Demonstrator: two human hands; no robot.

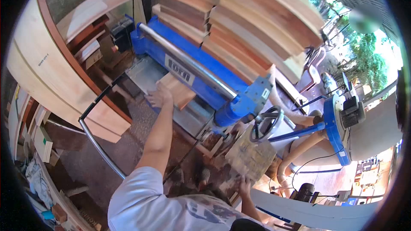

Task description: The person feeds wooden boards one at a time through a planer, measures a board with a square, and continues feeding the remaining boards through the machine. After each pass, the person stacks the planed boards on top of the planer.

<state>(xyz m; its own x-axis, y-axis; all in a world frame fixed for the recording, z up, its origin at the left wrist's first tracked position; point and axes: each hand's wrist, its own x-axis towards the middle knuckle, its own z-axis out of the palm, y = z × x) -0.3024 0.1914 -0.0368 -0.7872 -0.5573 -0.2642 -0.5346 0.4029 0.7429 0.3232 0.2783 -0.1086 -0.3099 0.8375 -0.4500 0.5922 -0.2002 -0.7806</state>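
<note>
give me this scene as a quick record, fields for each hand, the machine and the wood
left hand: on a wooden board, fingers spread
right hand: at the near edge of a worn panel, contact unclear
machine: blue machine, handwheel at its right end
board position: at the machine's front, above a metal bed
other wood: stacked planks along the machine's far side

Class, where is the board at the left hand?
In the head view, the board lies left of centre on the metal bed, by the left hand, below the blue machine's nameplate.
</note>
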